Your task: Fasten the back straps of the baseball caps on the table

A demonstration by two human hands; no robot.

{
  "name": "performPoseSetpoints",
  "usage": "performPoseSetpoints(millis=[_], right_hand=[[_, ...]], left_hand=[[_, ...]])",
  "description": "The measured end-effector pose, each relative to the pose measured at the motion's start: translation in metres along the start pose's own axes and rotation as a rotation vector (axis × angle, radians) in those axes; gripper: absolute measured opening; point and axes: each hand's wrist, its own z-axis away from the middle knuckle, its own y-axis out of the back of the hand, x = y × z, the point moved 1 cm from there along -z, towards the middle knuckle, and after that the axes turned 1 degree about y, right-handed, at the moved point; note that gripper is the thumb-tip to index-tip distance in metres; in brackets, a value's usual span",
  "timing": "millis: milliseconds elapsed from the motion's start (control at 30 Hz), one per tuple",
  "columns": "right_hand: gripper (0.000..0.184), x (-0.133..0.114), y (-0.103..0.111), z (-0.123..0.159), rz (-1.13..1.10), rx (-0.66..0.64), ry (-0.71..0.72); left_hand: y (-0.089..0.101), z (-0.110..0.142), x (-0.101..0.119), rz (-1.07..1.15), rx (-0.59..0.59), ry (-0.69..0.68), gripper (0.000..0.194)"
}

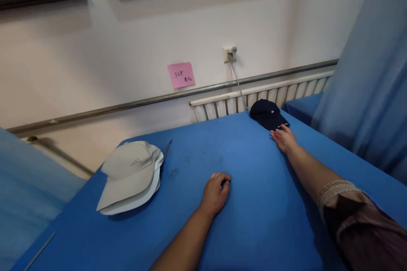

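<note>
A dark navy baseball cap with small white lettering sits at the far right corner of the blue-covered table, its brim toward me. My right hand reaches to the edge of that brim, fingers apart; whether the fingertips touch it I cannot tell for sure. My left hand rests on the blue cloth near the middle, fingers loosely curled with nothing visible in them. To its left lies a stack of caps, with a beige cap on top and a pale brim showing beneath it.
The blue table spreads in front of me. Behind it run a metal rail and a white radiator. A plugged-in cord hangs from a wall socket. Blue curtains flank both sides. A pink note is on the wall.
</note>
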Motion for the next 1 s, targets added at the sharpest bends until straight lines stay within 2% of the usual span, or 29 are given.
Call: performPoseSetpoints(millis=[100, 200, 300, 400, 500, 600, 700, 767, 833, 900, 1000], right_hand=[[0.033, -0.003, 0.005, -0.017, -0.068, -0.025, -0.031], [0.017, 0.0, 0.008, -0.023, -0.116, -0.009, -0.008], [0.011, 0.003, 0.009, -0.018, -0.123, -0.011, 0.019], [0.011, 0.006, 0.011, -0.002, -0.086, -0.101, 0.001], [0.02, 0.009, 0.014, 0.025, -0.033, -0.232, -0.054], [0.026, 0.015, 0.015, 0.055, 0.044, -0.412, -0.139], [0.028, 0.018, 0.014, 0.083, 0.178, -0.678, -0.219], [0.029, 0.019, 0.012, 0.096, 0.272, -0.748, -0.197], [0.029, 0.018, 0.009, 0.104, 0.353, -0.674, -0.078], [0.026, 0.016, 0.003, 0.109, 0.392, -0.531, 0.077], [0.017, 0.013, -0.011, 0.118, 0.389, -0.343, 0.26]], left_hand=[[0.001, -0.003, -0.001, 0.011, -0.011, 0.027, 0.019], [0.002, -0.003, -0.001, 0.037, -0.011, 0.055, 0.019], [0.001, -0.004, -0.003, 0.087, 0.01, 0.108, 0.019], [-0.001, -0.006, -0.008, 0.24, 0.072, 0.199, 0.018], [0.0, -0.011, -0.013, 0.579, 0.199, 0.326, 0.024], [0.01, -0.015, -0.018, 1.065, 0.294, 0.478, 0.035], [0.029, -0.014, -0.023, 1.487, 0.236, 0.607, 0.042], [0.042, -0.01, -0.027, 1.621, 0.218, 0.65, 0.043], [0.053, -0.004, -0.031, 1.67, 0.285, 0.668, 0.037], [0.06, 0.002, -0.034, 1.666, 0.378, 0.683, 0.027], [0.06, 0.006, -0.032, 1.617, 0.454, 0.683, 0.01]])
